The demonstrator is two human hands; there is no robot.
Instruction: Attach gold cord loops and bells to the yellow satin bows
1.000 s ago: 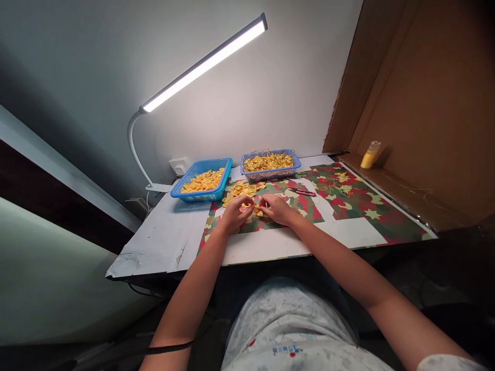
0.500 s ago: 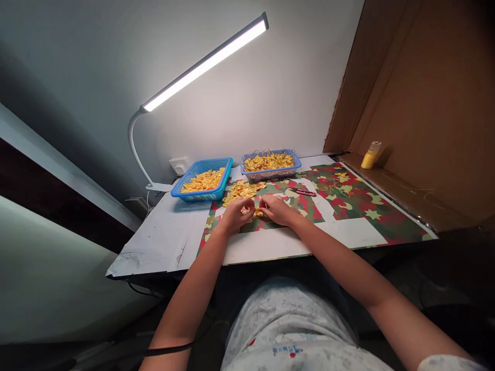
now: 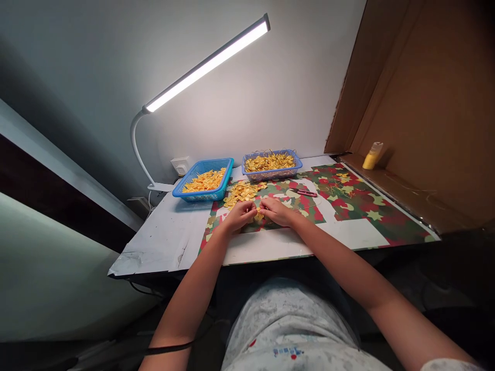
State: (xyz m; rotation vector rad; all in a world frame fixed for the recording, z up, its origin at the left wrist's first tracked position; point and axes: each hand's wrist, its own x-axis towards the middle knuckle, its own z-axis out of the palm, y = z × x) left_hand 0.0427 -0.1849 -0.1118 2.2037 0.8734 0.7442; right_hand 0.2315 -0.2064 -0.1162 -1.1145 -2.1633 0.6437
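My left hand (image 3: 240,216) and my right hand (image 3: 277,212) meet over the near part of the camouflage-patterned sheet, fingertips pinched close together. Between and just below them shows a small golden-yellow ribbon-like piece (image 3: 259,215), mostly hidden by my fingers. Just beyond my left hand lies a loose pile of similar yellow pieces (image 3: 244,191). A thin pale strand (image 3: 307,207) trails on the sheet to the right of my right hand. Farther right and back lie small thread snips (image 3: 304,192) with a dark pink handle.
A blue basket (image 3: 228,178) of yellow pieces stands at the back left, a purple-blue basket (image 3: 270,176) of shinier gold pieces behind the pile. A lit lamp (image 3: 209,64) leans over the table. A yellow-filled bottle (image 3: 372,156) stands on the cardboard ledge; yellow scraps (image 3: 342,180) lie right.
My fingers have curled in more, both hands now closed tighter around the middle, with less of the yellow piece showing between the fingertips. The view has shifted very slightly.
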